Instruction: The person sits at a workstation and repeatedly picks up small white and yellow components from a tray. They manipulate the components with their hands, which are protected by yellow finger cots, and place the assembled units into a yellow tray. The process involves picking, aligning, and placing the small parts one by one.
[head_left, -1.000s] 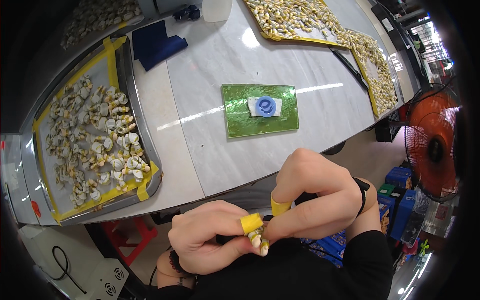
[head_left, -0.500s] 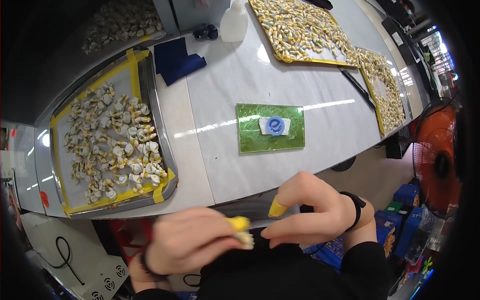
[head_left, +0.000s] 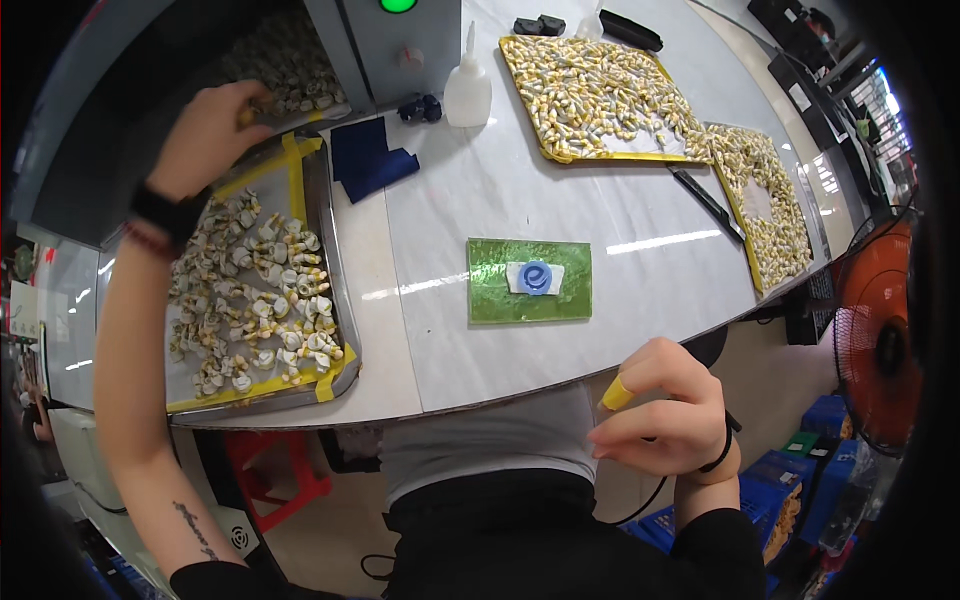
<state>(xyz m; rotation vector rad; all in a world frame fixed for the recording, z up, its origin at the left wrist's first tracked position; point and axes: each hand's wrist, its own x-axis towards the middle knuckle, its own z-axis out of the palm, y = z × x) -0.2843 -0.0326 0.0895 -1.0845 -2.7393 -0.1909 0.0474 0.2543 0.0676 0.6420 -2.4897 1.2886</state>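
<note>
My left hand [head_left: 215, 135] reaches over the far end of a metal tray [head_left: 345, 370], by the opening of a grey cabinet. Its fingers are curled toward the thumb, with yellow showing among them; what they pinch is hidden. Small white-and-yellow figurine pieces [head_left: 265, 270] lie spread on the tray, and more pieces [head_left: 300, 85] are heaped inside the cabinet. My right hand [head_left: 665, 410] hovers off the table's front edge. A yellow finger cot covers its index fingertip, which stays apart from the thumb. Beyond it lies a green plate [head_left: 490, 300] bearing a white pad and a round blue piece [head_left: 535, 278].
A grey cabinet [head_left: 405, 65] stands at the far left. Near it are a dark blue cloth [head_left: 370, 160] and a white squeeze bottle [head_left: 468, 95]. Two yellow-edged trays [head_left: 565, 157] of small parts and a black knife [head_left: 708, 205] lie right. An orange fan [head_left: 880, 340] stands beyond the table.
My left hand has swung from my lap, where it held a small white-and-yellow piece, up to the cabinet opening. My right hand has shifted slightly right; the view has moved too.
</note>
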